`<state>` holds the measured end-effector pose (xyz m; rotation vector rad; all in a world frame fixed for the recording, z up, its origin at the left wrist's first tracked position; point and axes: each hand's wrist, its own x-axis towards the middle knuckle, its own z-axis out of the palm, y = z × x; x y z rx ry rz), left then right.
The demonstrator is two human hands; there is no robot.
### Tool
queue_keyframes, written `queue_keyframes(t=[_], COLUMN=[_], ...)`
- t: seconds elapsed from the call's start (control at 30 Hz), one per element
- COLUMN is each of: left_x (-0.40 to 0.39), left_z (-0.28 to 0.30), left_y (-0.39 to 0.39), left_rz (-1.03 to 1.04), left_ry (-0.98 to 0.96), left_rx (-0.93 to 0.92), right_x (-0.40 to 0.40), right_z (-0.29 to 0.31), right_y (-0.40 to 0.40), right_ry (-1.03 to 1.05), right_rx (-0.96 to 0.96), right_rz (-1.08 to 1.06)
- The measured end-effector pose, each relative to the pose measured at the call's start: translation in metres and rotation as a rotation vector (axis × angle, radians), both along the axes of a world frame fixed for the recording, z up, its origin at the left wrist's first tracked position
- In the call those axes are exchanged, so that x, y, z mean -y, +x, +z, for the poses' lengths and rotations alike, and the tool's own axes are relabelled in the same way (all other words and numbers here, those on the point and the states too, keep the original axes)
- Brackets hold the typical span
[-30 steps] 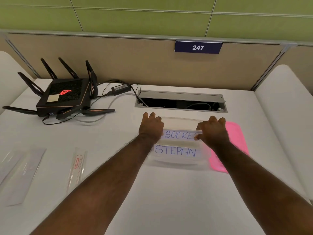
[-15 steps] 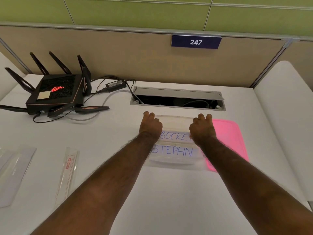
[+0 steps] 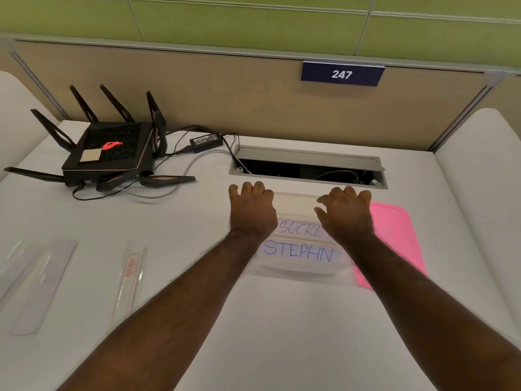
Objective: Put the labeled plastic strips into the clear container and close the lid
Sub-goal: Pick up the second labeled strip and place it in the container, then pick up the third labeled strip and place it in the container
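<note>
A clear container [image 3: 298, 270] stands on the white desk in front of me. Inside lie two labeled strips, one reading SOCKE… [image 3: 298, 228] and one reading STEPHN [image 3: 298, 253]. My left hand [image 3: 251, 213] sits on the container's far left corner with its fingers curled over the rim. My right hand [image 3: 345, 215] is on the far right part, fingers bent over the far rim and thumb spread inward. The pink lid [image 3: 394, 235] lies flat to the right, partly behind the container. A strip with a red label [image 3: 131, 273] lies on the desk to the left.
More clear plastic strips [image 3: 36, 277] lie at the far left. A black router [image 3: 110, 149] with antennas and cables stands at the back left, beside a power adapter [image 3: 205, 141]. An open cable hatch [image 3: 307, 167] lies just behind the container. A partition wall closes off the back.
My right hand let go of the SOCKE… strip, slid left, then moved back right to the far rim. My left hand stayed in place. The camera view shifted slightly.
</note>
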<state>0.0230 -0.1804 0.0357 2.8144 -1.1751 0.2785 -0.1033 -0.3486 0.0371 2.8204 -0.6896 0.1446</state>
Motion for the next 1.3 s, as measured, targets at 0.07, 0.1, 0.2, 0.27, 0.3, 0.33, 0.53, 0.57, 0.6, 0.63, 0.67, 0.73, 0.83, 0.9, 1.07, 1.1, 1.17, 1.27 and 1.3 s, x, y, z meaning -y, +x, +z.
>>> queue_keyframes(t=[0.07, 0.1, 0.2, 0.27, 0.3, 0.33, 0.53, 0.57, 0.6, 0.63, 0.67, 0.73, 0.83, 0.9, 1.07, 1.1, 1.17, 1.27, 1.3], left_x=[-0.020, -0.030, -0.067, -0.091, -0.104, -0.116, -0.191, -0.203, -0.215, -0.228, -0.239, -0.262, -0.291, -0.307, -0.329, -0.331, -0.334, -0.333, -0.331], left_z=[0.002, 0.003, 0.000, -0.003, -0.005, -0.007, -0.019, -0.023, -0.028, -0.032, -0.037, -0.046, -0.057, -0.063, -0.075, -0.076, -0.079, -0.078, -0.075], left_y=[0.001, 0.001, 0.005, 0.009, 0.011, 0.012, 0.014, 0.013, 0.010, 0.007, 0.004, -0.004, -0.018, -0.026, -0.036, -0.037, -0.038, -0.036, -0.034], left_rz=[0.080, 0.118, 0.244, 0.316, 0.349, 0.381, 0.556, 0.575, 0.590, 0.603, 0.615, 0.633, 0.657, 0.661, 0.627, 0.611, 0.602, 0.659, 0.681], left_ry=[-0.061, -0.086, -0.118, -0.120, -0.119, -0.116, -0.038, -0.010, 0.015, 0.036, 0.053, 0.092, 0.140, 0.166, 0.082, 0.014, -0.102, -0.199, -0.223], left_rx=[-0.015, -0.024, -0.063, -0.096, -0.109, -0.119, -0.224, -0.242, -0.256, -0.271, -0.289, -0.322, -0.345, -0.366, -0.417, -0.416, -0.405, -0.445, -0.482], right_x=[-0.011, -0.017, -0.042, -0.063, -0.075, -0.088, -0.167, -0.181, -0.194, -0.208, -0.222, -0.250, -0.289, -0.310, -0.335, -0.338, -0.340, -0.339, -0.338], right_z=[0.006, 0.009, 0.015, 0.015, 0.015, 0.013, -0.006, -0.011, -0.016, -0.023, -0.030, -0.046, -0.068, -0.079, -0.092, -0.092, -0.092, -0.088, -0.086], right_y=[0.010, 0.017, 0.038, 0.052, 0.059, 0.066, 0.102, 0.106, 0.109, 0.110, 0.110, 0.107, 0.103, 0.103, 0.105, 0.106, 0.107, 0.108, 0.108], right_ry=[0.016, 0.022, 0.050, 0.074, 0.086, 0.100, 0.191, 0.218, 0.250, 0.282, 0.311, 0.359, 0.415, 0.428, 0.450, 0.454, 0.464, 0.479, 0.485], right_rx=[0.068, 0.092, 0.134, 0.139, 0.132, 0.125, 0.070, 0.051, 0.029, 0.002, -0.020, -0.054, -0.140, -0.195, -0.276, -0.293, -0.318, -0.315, -0.311], right_rz=[0.029, 0.046, 0.108, 0.167, 0.196, 0.225, 0.412, 0.442, 0.469, 0.492, 0.516, 0.569, 0.653, 0.693, 0.717, 0.714, 0.705, 0.702, 0.699])
